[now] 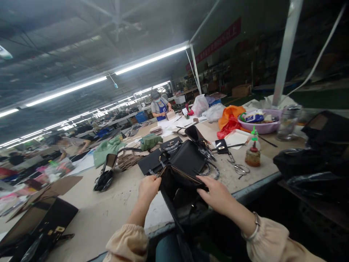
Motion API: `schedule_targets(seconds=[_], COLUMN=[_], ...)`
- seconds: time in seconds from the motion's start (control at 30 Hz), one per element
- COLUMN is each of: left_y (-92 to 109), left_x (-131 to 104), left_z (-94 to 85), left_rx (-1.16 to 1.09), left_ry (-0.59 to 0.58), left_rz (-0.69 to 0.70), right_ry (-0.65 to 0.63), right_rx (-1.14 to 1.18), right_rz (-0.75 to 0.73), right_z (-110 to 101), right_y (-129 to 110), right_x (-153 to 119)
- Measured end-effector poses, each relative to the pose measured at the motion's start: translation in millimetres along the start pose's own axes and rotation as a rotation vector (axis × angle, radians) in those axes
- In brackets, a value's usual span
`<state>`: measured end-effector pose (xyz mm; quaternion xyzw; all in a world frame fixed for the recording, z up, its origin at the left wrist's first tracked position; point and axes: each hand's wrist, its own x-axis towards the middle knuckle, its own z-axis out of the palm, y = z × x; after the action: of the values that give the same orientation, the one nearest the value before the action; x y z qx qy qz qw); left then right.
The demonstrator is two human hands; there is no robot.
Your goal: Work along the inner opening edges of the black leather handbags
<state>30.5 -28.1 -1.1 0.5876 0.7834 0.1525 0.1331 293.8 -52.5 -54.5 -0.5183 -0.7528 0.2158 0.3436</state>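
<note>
A black handbag (181, 185) lies at the table's front edge with its zipped mouth facing me. My left hand (149, 188) pinches the left end of that mouth. At the right end, my right hand (216, 194) grips the rim between thumb and fingers. The bag's inside is dark, and its lower part is lost in shadow. Just behind it lies another black bag piece (188, 158) with wrapped handles. To the right are scissors (240, 169), a black phone-like item (221, 146) and a glue bottle (253, 156).
A black bag (40, 225) stands at the left, and a small one (105, 178) lies nearer. Stacked brown pieces (129, 159) sit beyond. A purple basin (261, 126) and glass jar (289, 123) are at the right. Co-workers (160, 106) work farther back.
</note>
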Motion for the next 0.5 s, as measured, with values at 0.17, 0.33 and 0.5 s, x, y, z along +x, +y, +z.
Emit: schedule_targets(seconds=[0.17, 0.33, 0.5], left_y=[-30, -50, -60], left_x=[-25, -53, -67], left_z=[-9.5, -18.6, -21.2], left_rx=[-0.213, -0.348, -0.426], left_ry=[-0.080, -0.155, -0.221], left_rz=[-0.099, -0.156, -0.189], right_ry=[-0.028, -0.071, -0.109], right_rx=[0.176, 0.235, 0.265], right_rz=[-0.106, -0.184, -0.222], right_z=[13, 35, 47], right_y=[12, 2, -13], right_x=[29, 36, 48])
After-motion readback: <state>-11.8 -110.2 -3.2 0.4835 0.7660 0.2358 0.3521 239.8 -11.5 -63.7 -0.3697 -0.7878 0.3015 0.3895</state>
